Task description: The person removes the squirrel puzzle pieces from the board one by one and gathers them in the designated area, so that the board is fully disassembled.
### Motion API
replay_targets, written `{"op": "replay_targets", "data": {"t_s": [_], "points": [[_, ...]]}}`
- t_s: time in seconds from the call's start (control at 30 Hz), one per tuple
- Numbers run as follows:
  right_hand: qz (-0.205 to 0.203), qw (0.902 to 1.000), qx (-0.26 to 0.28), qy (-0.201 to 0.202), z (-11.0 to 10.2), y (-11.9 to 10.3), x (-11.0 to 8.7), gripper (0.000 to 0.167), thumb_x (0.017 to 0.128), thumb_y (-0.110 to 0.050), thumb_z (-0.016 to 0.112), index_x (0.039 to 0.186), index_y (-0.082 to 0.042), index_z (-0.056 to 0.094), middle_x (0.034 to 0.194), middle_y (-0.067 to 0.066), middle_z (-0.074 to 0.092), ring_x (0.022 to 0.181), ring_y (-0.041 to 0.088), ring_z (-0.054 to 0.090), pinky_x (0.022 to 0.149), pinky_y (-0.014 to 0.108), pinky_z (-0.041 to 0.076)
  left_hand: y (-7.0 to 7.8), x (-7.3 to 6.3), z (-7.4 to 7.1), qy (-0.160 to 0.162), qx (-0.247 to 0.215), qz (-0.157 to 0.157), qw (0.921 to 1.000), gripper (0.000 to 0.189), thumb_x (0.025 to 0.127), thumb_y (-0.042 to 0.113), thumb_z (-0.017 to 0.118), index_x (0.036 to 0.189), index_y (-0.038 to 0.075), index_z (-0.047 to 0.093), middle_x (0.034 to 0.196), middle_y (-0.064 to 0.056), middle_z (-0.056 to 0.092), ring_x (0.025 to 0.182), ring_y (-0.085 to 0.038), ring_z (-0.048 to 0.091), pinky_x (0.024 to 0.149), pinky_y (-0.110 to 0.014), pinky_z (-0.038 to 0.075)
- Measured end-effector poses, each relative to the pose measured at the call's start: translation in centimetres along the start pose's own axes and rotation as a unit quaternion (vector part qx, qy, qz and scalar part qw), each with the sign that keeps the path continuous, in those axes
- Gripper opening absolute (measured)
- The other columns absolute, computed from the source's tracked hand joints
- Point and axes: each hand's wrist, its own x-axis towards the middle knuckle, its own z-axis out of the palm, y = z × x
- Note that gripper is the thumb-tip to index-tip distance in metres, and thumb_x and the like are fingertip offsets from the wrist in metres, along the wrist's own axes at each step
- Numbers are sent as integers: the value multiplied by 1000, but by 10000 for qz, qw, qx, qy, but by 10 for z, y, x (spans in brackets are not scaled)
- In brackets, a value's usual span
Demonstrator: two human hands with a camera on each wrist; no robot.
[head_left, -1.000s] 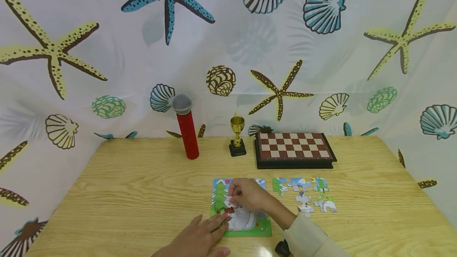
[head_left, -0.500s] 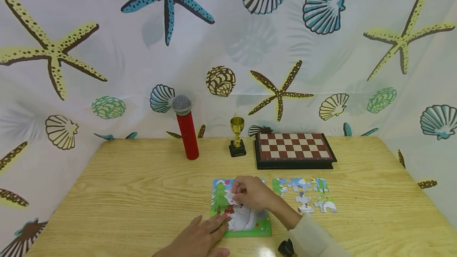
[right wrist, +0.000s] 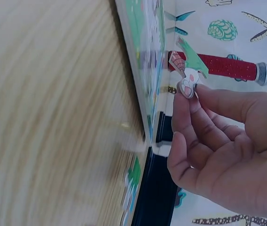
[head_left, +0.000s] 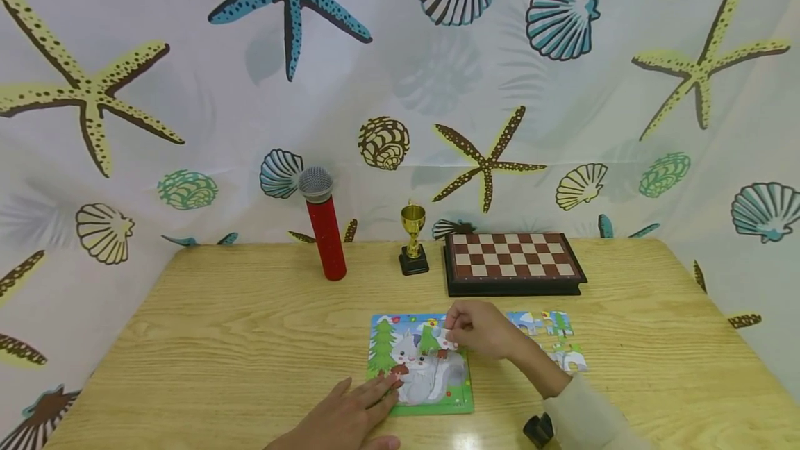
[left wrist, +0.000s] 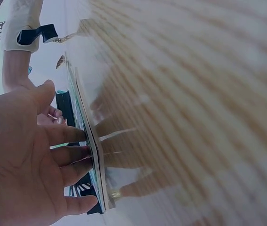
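A jigsaw board with a grey squirrel, a fir tree and a green border lies near the table's front. My left hand rests its straightened fingers on the board's lower left; in the left wrist view those fingers reach the board's edge. Above the upper right of the picture, my right hand pinches a puzzle piece between thumb and fingertips. That piece shows green, white and a reddish-brown patch. Loose puzzle pieces lie right of the board, some hidden behind the right hand and forearm.
Along the back of the wooden table stand a red microphone, a small gold trophy cup and a checkered chessboard case. Behind them hangs a cloth printed with starfish and shells. A black strap sits by the right sleeve.
My right hand has moved right, from over the board's middle to its upper right, bringing the pinched piece into clear sight and uncovering the squirrel. The left hand has stayed in place.
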Motion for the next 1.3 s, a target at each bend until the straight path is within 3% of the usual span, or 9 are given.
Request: {"op": "replay_targets", "data": {"t_s": [0.4, 0.63, 0.8, 1.0, 1.3], "points": [[345, 9994, 84, 18, -29, 29, -20, 4, 92, -5, 60, 91, -1, 59, 68, 3, 56, 57, 10, 41, 51, 21, 34, 1, 0, 0, -19, -4, -36, 10000, 74, 93, 65, 31, 141, 11, 46, 153, -4, 36, 139, -24, 37, 102, -61, 36], [426, 9983, 340, -197, -42, 40, -33, 7, 92, -5, 59, 92, 2, 58, 67, 9, 55, 54, 9, 40, 50, 22, 35, 1, 2, -1, 16, 105, 22, 9999, 74, 93, 65, 31, 141, 11, 46, 152, -5, 37, 139, -24, 37, 101, -60, 37], [561, 9981, 146, -215, -43, 48, -37, 4, 90, -4, 59, 90, -1, 60, 66, 8, 58, 54, 10, 45, 49, 22, 37, 1, 1, -1, -89, -34, -42, 9999, 73, 93, 66, 32, 141, 12, 46, 153, -4, 36, 140, -25, 36, 103, -60, 35], [714, 9973, -140, -69, -41, 52, -38, 4, 87, -6, 65, 86, -4, 63, 69, 5, 63, 58, 13, 53, 51, 25, 42, 2, 0, 1, 11, -23, 35, 10000, 72, 93, 63, 36, 140, 11, 47, 152, -4, 38, 139, -25, 38, 101, -61, 37], [788, 9960, -388, 164, -40, 49, -38, 4, 83, 0, 68, 81, 0, 65, 70, 6, 65, 57, 14, 56, 49, 23, 43, 2, 0, -2, 6, 51, 4, 10000, 73, 93, 65, 33, 140, 11, 48, 152, -4, 38, 139, -24, 38, 102, -60, 37]]}}
